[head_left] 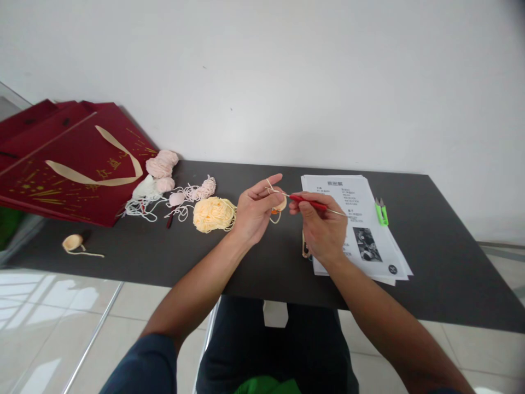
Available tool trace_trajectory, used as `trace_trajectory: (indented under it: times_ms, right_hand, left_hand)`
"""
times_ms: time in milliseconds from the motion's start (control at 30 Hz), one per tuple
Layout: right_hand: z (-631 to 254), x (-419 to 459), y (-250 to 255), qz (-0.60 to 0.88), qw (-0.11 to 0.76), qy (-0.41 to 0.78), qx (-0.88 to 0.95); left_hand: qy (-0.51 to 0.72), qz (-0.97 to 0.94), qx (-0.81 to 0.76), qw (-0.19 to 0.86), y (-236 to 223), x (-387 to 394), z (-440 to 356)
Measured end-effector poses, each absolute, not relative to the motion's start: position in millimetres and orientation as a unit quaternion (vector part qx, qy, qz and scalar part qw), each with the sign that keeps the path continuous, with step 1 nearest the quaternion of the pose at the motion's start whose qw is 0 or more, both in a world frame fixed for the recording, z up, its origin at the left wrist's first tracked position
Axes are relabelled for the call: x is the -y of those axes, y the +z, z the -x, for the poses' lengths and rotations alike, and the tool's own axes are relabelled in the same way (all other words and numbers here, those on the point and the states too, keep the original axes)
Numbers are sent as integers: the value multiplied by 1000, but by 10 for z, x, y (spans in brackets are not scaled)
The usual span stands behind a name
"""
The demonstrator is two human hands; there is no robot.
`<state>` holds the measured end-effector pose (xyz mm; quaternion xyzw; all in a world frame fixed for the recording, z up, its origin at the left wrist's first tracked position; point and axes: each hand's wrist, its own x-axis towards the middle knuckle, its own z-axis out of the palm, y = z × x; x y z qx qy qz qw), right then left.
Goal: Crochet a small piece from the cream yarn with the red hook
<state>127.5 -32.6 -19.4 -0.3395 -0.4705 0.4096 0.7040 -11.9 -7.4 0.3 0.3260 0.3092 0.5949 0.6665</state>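
My right hand (324, 227) grips a crochet hook (308, 202) by its red handle, its metal tip pointing left toward my other hand. In my left hand (255, 210) a small cream crochet piece (281, 204) is pinched, with yarn running over the raised index finger. An orange bit (274, 212) shows at the piece, too small to name. The hook's tip meets the yarn by the left fingertips; whether it sits inside a loop I cannot tell. Just left of that hand lies a pale yellow yarn ball (213, 214) on the dark table.
Printed sheets (348, 219) lie under and beyond my right hand, with green thread snips (381, 212) at their right edge. Pink yarn (162, 164) and white yarn (145, 191) lie beside dark red paper bags (82, 164). A small cream crochet cup (73, 242) rests at the left.
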Motion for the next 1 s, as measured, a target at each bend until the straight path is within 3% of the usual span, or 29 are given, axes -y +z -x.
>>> trace_trajectory:
  times_ms: [400,1000]
  right_hand:
    - [-1402,240,-121,293,708,458,450]
    - [-1457,233,-72,281,733,391,480]
  left_hand:
    - [595,-354,-329,642,5,99,101]
    - [604,-408,-295,618,-31,46,202]
